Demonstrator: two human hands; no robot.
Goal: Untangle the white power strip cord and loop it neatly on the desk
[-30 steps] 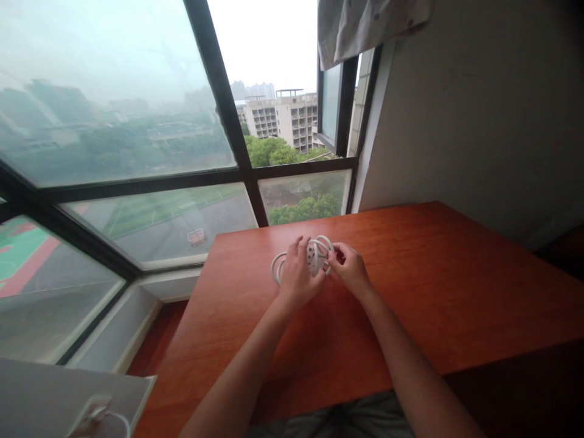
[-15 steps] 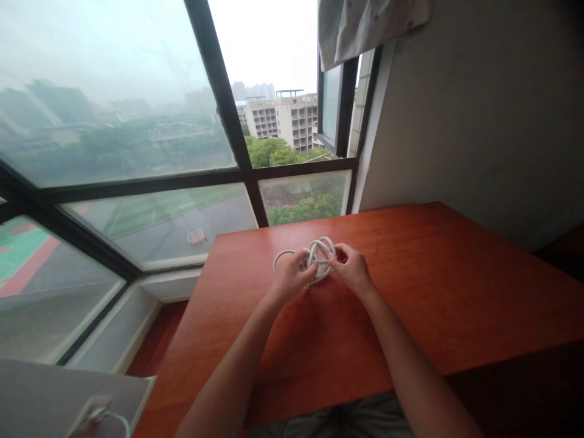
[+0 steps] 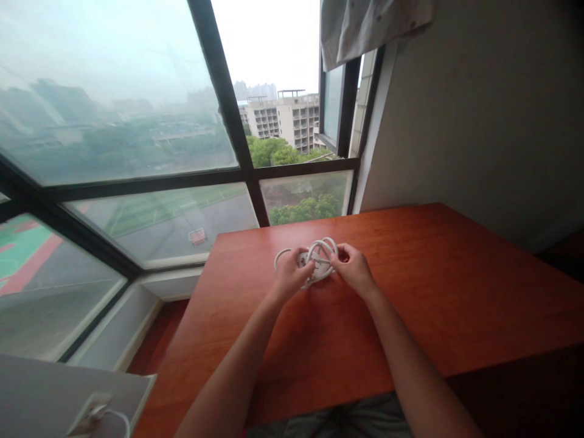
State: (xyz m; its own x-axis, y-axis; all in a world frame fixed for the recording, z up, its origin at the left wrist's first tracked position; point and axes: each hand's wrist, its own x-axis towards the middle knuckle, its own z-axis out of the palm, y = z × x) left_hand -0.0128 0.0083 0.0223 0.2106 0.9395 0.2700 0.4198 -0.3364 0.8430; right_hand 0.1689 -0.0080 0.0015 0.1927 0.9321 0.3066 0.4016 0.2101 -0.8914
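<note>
Two bare hands meet over one white cord (image 3: pixel 320 250), coiled in several loops around what may be a small power strip, at the far middle of one wooden table (image 3: pixel 456 292). The left hand (image 3: pixel 288 277) grips the coil's left side; the right hand (image 3: pixel 354 269) pinches its right side. One large window (image 3: pixel 137 152) fills the left, a grey wall (image 3: pixel 479 109) the right. One wall socket (image 3: pixel 91 412) sits near left.

The tabletop (image 3: pixel 410 292) is reddish-brown wood with a smooth, slightly satin finish that takes a soft sheen from the window. The coiled cable (image 3: pixel 322 252) looks like white plastic, smooth and faintly glossy. The window frame (image 3: pixel 237 134) is dark, matt metal around clear glass. The wall (image 3: pixel 479 109) is matt painted plaster. A pale cloth (image 3: pixel 365 24) hangs above, soft and creased.
</note>
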